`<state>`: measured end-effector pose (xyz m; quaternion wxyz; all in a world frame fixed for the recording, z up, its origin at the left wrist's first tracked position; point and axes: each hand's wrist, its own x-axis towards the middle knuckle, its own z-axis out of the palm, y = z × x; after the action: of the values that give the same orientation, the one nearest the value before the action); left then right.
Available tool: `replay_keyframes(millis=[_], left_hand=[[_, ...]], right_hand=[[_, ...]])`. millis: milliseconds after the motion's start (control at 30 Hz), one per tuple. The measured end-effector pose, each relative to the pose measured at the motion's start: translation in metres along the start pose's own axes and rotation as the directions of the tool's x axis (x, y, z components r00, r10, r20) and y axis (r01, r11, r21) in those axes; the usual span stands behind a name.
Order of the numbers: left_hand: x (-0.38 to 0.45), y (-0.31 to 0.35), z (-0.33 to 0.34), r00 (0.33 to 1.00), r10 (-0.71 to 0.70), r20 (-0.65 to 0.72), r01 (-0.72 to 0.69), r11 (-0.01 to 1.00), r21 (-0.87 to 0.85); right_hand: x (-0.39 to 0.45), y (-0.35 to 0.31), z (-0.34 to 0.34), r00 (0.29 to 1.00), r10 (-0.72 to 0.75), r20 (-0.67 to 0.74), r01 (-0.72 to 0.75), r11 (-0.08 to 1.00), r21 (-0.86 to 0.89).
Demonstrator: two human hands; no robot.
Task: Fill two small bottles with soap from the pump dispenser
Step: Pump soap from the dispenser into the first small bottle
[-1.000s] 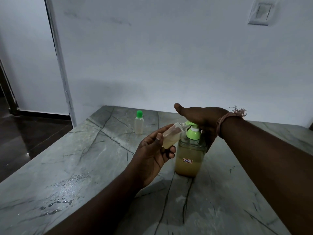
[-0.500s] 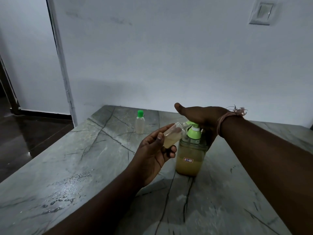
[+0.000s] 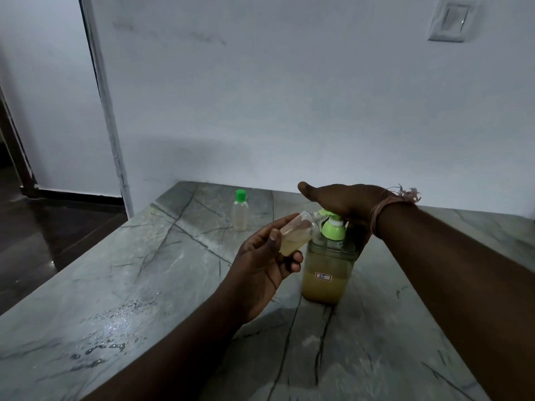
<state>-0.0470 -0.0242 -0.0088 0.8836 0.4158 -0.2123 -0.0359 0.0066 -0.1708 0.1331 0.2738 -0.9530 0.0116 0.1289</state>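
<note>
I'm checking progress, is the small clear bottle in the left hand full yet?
Not full. The small clear bottle, tilted at the green pump spout, shows yellowish soap only in its lower part.

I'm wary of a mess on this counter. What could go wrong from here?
1. The left hand holds the small open bottle tilted at the nozzle of the pump dispenser; its mouth looks narrow, so soap could miss and run onto the marble counter.
2. The right hand presses the pump head with a flat palm and nothing steadies the dispenser's body, so an off-centre push might tip it.
</note>
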Motion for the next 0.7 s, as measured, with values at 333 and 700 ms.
replay_keyframes(millis=[333,700], left_hand=[[-0.0008,-0.0006,0.0018,1.0,0.004,-0.001,-0.004,1.0,-0.006],[-0.0014,0.0006,0.0043,1.0,0.007,-0.001,-0.007,1.0,-0.018]], right_hand=[[-0.0084,-0.0016,0.0014,0.995,-0.051,-0.089,0.04,0.991,-0.126],[-0.0093,-0.0004,-0.0006,0.999,0.033,0.006,-0.033,0.998,0.053]])
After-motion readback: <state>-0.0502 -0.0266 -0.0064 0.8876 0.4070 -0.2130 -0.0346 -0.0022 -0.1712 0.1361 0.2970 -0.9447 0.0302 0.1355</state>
